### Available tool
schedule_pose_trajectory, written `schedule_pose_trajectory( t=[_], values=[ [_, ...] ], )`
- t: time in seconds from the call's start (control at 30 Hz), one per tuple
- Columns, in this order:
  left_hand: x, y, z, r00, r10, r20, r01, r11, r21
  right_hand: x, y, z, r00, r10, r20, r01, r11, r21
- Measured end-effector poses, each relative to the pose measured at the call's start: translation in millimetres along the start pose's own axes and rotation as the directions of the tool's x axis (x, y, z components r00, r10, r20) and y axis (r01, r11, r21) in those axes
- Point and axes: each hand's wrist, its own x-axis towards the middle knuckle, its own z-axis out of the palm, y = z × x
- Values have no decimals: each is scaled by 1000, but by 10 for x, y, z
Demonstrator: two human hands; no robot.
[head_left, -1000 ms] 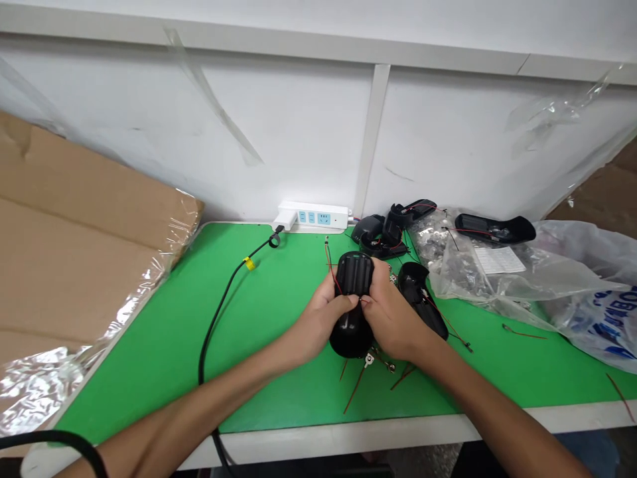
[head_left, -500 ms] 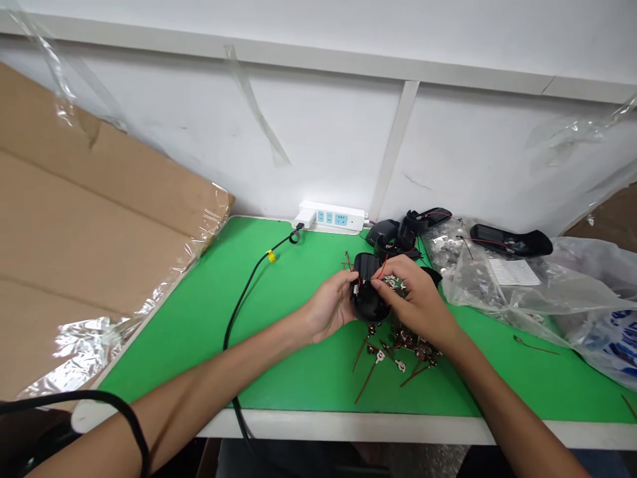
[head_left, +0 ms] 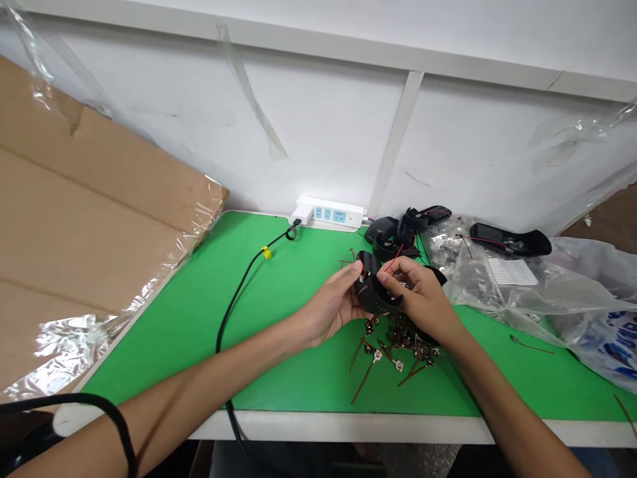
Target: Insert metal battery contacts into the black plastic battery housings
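Above the green table mat (head_left: 279, 345) my left hand (head_left: 331, 307) and my right hand (head_left: 423, 299) together hold a black plastic housing (head_left: 374, 291) with thin red wires coming out of it. The left hand's fingers grip its left side. On its right side the other hand's fingers close, thumb and forefinger pinching at a red wire near the top. Just below the hands lies a heap of small metal contacts with short red wires (head_left: 393, 352).
More black housings (head_left: 398, 232) lie at the back by a white power strip (head_left: 326, 214). A black cable (head_left: 239, 292) crosses the mat. Clear plastic bags of parts (head_left: 502, 282) fill the right side, another black housing (head_left: 510, 241) on them. Cardboard wrapped in film (head_left: 89, 219) leans at left.
The housing has moved away from me and tilted, and both hands have shifted their grip on it. The heap of contacts under the hands has come into sight. The camera has swung left.
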Motion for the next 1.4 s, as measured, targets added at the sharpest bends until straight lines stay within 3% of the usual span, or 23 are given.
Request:
schedule_pose_trajectory(
  t=[0.27, 0.53, 0.67, 0.77, 0.87, 0.97, 1.03, 1.13, 1.4],
  values=[
    [-11, 12, 17, 999, 35, 9, -35, 999, -22, -7, -66, -44, 992, -128, 14, 129, 982, -135],
    [-60, 22, 71, 998, 65, 18, -62, 988, -140, -63, -52, 93, 996, -20, -90, 44, 963, 267],
    [-36, -10, 38, 995, 100, -26, -101, 991, -86, -47, -50, 85, 989, 4, -151, 46, 944, 327],
    [-28, -32, 15, 994, 99, -36, -102, 993, -64, -35, -60, 49, 986, -73, -148, 106, 967, 231],
    [-27, -54, -3, 992, 123, -36, -124, 992, -32, -36, -59, 36, 957, -259, -130, 264, 964, 19],
    [-23, -76, -11, 981, 195, -13, -195, 981, 18, -49, -44, 44, 850, -517, -103, 488, 845, -217],
    [-25, -87, -9, 963, 269, 10, -269, 962, 56, -61, -34, 51, 787, -612, -77, 571, 770, -285],
    [-45, -90, -4, 938, 342, 50, -345, 932, 114, -76, -30, 49, 760, -646, -74, 602, 742, -297],
    [-118, -41, 13, 917, 382, 116, -399, 883, 247, -88, -52, 38, 763, -644, -50, 610, 744, -273]
  ],
)
